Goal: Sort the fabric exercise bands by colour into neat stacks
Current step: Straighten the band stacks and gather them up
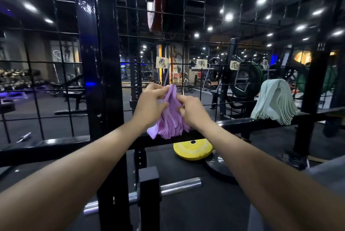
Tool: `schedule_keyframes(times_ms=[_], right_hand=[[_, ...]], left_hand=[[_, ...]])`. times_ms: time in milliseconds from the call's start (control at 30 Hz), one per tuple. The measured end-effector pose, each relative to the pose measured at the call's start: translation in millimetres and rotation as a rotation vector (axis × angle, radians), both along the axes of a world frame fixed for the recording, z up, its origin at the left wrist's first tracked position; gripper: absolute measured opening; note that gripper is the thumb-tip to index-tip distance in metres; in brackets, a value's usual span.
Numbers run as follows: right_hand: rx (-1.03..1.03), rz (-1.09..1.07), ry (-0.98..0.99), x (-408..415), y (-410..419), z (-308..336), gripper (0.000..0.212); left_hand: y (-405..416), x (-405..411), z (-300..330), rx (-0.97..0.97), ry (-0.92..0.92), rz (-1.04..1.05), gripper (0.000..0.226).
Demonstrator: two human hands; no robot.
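A yellow weight plate (193,151) lies on the floor nearest. Above it, the left hand (150,105) and right hand (190,110) both pinch the purple bands (170,118) hanging at the wire grid (205,47). Farther right, mint-green bands (274,103) drape over the rail (242,123).

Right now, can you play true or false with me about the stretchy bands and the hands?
1. Both hands are on the purple bands. True: the left hand and right hand each have a grip on them.
2. The pale green bands hang off to the left. False: they hang to the right.
3. The purple bands lie on the floor. False: they hang at the wire grid.
4. A yellow weight plate lies below the purple bands. True.
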State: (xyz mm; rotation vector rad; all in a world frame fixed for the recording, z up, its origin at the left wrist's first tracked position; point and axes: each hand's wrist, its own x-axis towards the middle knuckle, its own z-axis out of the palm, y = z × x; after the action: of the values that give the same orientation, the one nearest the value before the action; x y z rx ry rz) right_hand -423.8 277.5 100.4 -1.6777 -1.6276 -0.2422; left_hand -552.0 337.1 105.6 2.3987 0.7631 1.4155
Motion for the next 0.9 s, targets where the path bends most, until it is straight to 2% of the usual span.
schedule_keyframes(times_ms=[67,167,267,333,500,633,900], right_hand=[[-0.006,0.02,0.027,0.3,-2.7,-2.3,0.036],[-0.05,0.024,0.05,2.6,-6.4,-8.4,0.037],[-0.093,0.043,0.083,9.7,-17.9,-15.0,0.041],[-0.098,0.003,0.095,20.9,-30.6,-18.1,0.048],[-0.071,-0.194,0.077,69.8,-85.5,-28.9,0.049],[-0.142,-0.4,0.036,120.1,-149.7,-41.8,0.044],[-0.248,-0.808,0.131,200.4,-297.6,-101.1,0.044]], left_hand=[[-3.6,-0.6,-2.0,-0.021,0.036,-0.017,0.058],[-11.5,0.7,-5.2,-0.009,0.053,0.001,0.06],[-19.9,3.1,-10.1,0.122,0.037,0.108,0.048],[-28.8,11.0,-11.9,0.193,0.048,0.083,0.04],[-53.7,61.7,-21.1,0.119,0.135,-0.109,0.036],[-87.0,125.0,-39.3,0.046,0.184,-0.273,0.036],[-195.3,261.3,-106.1,-0.113,0.337,-0.705,0.046]])
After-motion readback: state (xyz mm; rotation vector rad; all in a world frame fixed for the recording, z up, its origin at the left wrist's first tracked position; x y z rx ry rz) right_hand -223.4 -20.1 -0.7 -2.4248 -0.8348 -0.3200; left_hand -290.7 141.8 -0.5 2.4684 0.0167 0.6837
